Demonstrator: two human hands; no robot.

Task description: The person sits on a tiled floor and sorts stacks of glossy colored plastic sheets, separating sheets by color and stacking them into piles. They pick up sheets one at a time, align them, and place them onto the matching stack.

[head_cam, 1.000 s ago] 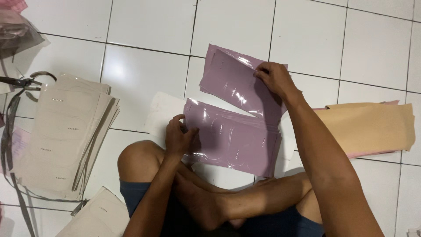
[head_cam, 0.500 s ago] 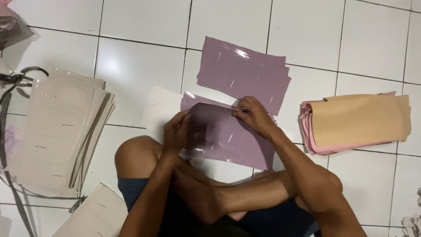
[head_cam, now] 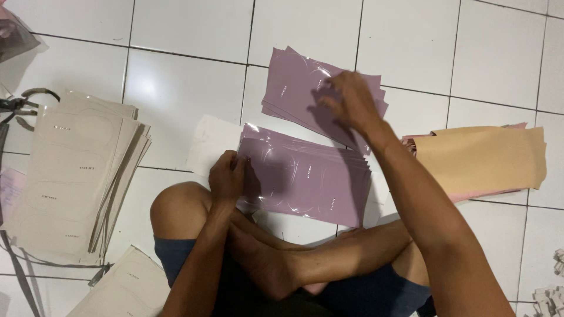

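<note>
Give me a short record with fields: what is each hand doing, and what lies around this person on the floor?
Left hand: presses the left edge of the near stack of mauve pouches
Right hand: fingers spread over the far stack of mauve pouches
Left of person: beige pouches, fanned pile
Right of person: tan sheets over pink ones
Surface: white tiled floor
Posture: seated cross-legged

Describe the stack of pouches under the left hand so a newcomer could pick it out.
On the white tiled floor, just ahead of the crossed legs, lies a mauve pouch stack. The left hand pins its left edge. Unlike the farther mauve stack, it is glossier and nearest the knees.
</note>
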